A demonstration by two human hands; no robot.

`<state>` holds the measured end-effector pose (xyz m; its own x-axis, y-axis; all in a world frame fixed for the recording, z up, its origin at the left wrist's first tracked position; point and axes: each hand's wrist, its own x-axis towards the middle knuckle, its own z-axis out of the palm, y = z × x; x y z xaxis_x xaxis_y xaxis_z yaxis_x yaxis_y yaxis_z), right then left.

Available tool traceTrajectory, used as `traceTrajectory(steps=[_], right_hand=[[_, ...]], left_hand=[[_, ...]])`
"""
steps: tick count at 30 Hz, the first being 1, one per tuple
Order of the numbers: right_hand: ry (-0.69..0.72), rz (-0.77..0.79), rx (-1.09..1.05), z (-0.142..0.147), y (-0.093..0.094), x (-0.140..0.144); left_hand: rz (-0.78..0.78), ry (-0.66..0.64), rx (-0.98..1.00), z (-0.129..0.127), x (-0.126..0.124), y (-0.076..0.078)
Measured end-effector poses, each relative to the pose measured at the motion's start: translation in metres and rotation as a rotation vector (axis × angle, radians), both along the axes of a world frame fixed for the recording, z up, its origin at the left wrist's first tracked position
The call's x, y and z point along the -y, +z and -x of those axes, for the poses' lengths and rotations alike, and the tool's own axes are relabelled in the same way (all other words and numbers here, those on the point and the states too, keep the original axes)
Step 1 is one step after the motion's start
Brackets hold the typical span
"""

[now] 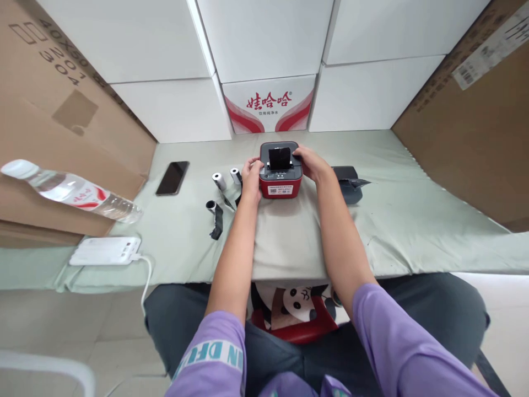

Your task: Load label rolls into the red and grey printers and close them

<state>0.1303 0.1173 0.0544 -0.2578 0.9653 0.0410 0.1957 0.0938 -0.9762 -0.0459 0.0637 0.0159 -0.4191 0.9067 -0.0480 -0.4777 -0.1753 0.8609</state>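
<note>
A small red printer with a dark grey top [285, 189] stands upright on the cloth-covered table, in the middle of the head view. Out of the slot in its top sticks a short piece of black paper [280, 159]. My left hand [251, 177] grips the printer's left side, fingers bent against it. On the opposite side, my right hand [311, 161] is closed around the far right edge with a finger over the top. Two small white-ended paper rolls [219, 180] lie beside my left hand, partly covered by it. Nearer to me is a loose black roll [214, 214] with its end unrolled.
A dark grey device [349, 185] with a black strip lies right of my right forearm. At the left are a phone [172, 178], a tilted water bottle [78, 190] and a cabled white power bank [105, 251]. White boxes [270, 105] and cardboard [467, 127] wall the table in.
</note>
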Motion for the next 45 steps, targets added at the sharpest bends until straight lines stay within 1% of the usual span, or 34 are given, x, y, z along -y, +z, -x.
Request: traceTrajectory(steps=[2, 4, 9, 12, 14, 16, 18, 19, 21, 23, 24, 25, 26, 27, 28, 29, 30, 31, 33, 34, 35, 37, 39, 42, 45], right_hand=[[0.112, 0.051, -0.091, -0.006, -0.003, 0.004], [0.157, 0.055, -0.102, -0.011, -0.002, 0.007], [0.180, 0.059, -0.101, -0.018, -0.001, 0.007], [0.160, 0.075, -0.133, -0.015, -0.002, 0.005], [0.107, 0.085, -0.117, -0.010, -0.001, 0.006], [-0.033, 0.073, -0.046, -0.004, 0.003, 0.009], [-0.191, 0.006, 0.054, -0.003, 0.013, 0.017], [-0.238, -0.050, 0.106, -0.007, 0.020, 0.023], [-0.240, -0.185, 0.197, -0.024, 0.039, 0.040], [-0.231, -0.318, 0.273, -0.054, 0.057, 0.061], [-0.251, -0.364, 0.306, -0.072, 0.063, 0.071], [-0.285, -0.401, 0.327, -0.092, 0.065, 0.080], [-0.324, -0.429, 0.332, -0.112, 0.062, 0.087], [-0.366, -0.446, 0.321, -0.131, 0.054, 0.092], [-0.424, -0.447, 0.298, -0.147, 0.041, 0.095], [-0.486, -0.424, 0.268, -0.161, 0.025, 0.095], [-0.535, -0.376, 0.229, -0.171, 0.006, 0.094], [-0.553, -0.305, 0.184, -0.177, -0.013, 0.092], [-0.530, -0.194, 0.136, -0.179, -0.046, 0.088], [-0.507, -0.171, 0.129, -0.176, -0.057, 0.087], [-0.489, -0.160, 0.113, -0.171, -0.064, 0.086], [-0.465, -0.173, 0.085, -0.159, -0.068, 0.087], [-0.455, -0.186, 0.072, -0.149, -0.063, 0.092], [-0.446, -0.180, 0.106, -0.144, -0.058, 0.100], [-0.452, -0.153, 0.115, -0.143, -0.062, 0.106]], left_hand=[[0.009, -0.001, -0.014, 0.002, -0.003, -0.003], [0.002, -0.003, -0.025, 0.003, -0.006, -0.007], [-0.047, -0.001, -0.056, 0.004, -0.008, -0.012], [-0.044, 0.014, -0.055, 0.003, -0.006, -0.013], [-0.047, 0.029, -0.047, 0.001, -0.004, -0.013], [-0.059, 0.044, -0.038, -0.001, -0.002, -0.015], [-0.075, 0.060, -0.037, -0.005, -0.002, -0.017], [-0.087, 0.071, -0.045, -0.006, -0.001, -0.017], [-0.127, 0.118, -0.089, -0.007, 0.002, -0.017], [-0.203, 0.228, -0.200, -0.007, 0.009, -0.013], [-0.254, 0.295, -0.291, -0.007, 0.014, -0.010], [-0.311, 0.352, -0.405, -0.008, 0.021, -0.007], [-0.373, 0.383, -0.534, -0.010, 0.029, -0.004], [-0.435, 0.374, -0.673, -0.014, 0.037, -0.001], [-0.497, 0.321, -0.809, -0.020, 0.046, 0.001], [-0.549, 0.227, -0.934, -0.029, 0.054, 0.002], [-0.588, 0.106, -1.044, -0.041, 0.061, 0.002], [-0.607, -0.025, -1.130, -0.053, 0.067, 0.001], [-0.565, -0.273, -1.238, -0.079, 0.073, -0.005], [-0.524, -0.378, -1.264, -0.090, 0.074, -0.009], [-0.484, -0.473, -1.290, -0.099, 0.073, -0.013], [-0.411, -0.626, -1.342, -0.110, 0.069, -0.022], [-0.361, -0.720, -1.389, -0.111, 0.064, -0.028], [-0.350, -0.751, -1.403, -0.108, 0.059, -0.032], [-0.376, -0.742, -1.403, -0.106, 0.058, -0.033]])
